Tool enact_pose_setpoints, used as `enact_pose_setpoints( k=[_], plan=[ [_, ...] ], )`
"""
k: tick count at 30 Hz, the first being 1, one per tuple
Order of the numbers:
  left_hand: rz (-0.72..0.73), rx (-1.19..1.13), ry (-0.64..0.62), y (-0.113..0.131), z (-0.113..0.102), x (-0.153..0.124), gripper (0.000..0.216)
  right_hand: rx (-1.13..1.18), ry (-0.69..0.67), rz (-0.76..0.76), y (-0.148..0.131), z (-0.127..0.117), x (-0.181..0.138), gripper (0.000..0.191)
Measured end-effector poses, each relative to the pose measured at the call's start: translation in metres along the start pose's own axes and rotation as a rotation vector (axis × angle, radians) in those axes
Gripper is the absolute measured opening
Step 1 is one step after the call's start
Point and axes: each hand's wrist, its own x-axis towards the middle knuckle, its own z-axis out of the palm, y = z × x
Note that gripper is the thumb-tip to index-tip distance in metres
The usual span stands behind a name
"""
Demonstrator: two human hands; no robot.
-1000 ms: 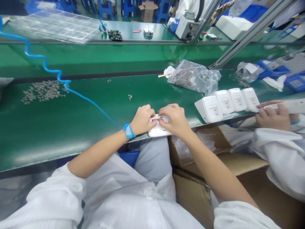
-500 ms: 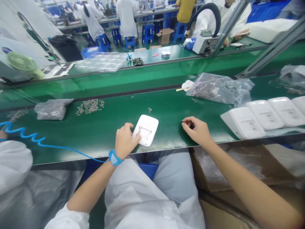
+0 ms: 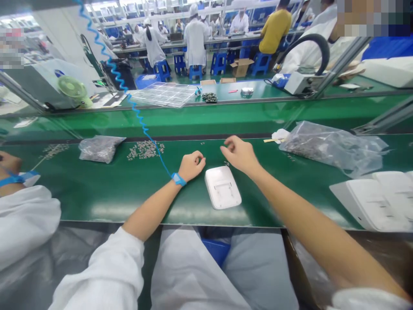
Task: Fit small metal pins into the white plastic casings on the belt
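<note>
Left hand [image 3: 192,165] now off the white plastic housing [image 3: 222,187], loosely curled, nothing in it I can see; right hand [image 3: 240,154] half open, apparently empty, just beyond it.

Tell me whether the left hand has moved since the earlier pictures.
Yes: judged against the pile of small parts, the left hand moved forward, off the white plastic housing.

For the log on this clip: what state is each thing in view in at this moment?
Left hand: loosely curled, off the housing.
Right hand: fingertips pinched; cannot tell if holding anything.
White plastic housing: lying flat on the green mat, no hand on it.
Blue wrist strap: fastened, coiled cord attached.
Clear plastic bag: slumped on its side, holding small grey parts.
</note>
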Motion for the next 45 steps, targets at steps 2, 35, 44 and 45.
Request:
enact_pose_setpoints(
  k=[2, 35, 44, 45],
  plan=[
    [-0.01, -0.012, 0.02, -0.006, 0.003, 0.005, 0.017, -0.036, -0.058, 0.061, -0.027, 0.026, 0.04, 0.029],
    [0.522, 0.027, -0.364, -0.005, -0.009, -0.018, 0.033, 0.621, 0.128, 0.208, -0.008, -0.007, -0.077, 0.008],
    [0.482, 0.163, -0.219, -0.007, -0.007, -0.021, 0.027, 0.609, 0.272, 0.233, -0.004, -0.01, -0.1, 0.01],
    [0.47, 0.177, -0.215, -0.007, -0.007, -0.021, 0.027, 0.645, 0.28, 0.247, -0.006, -0.009, -0.103, 0.012]
  ],
)
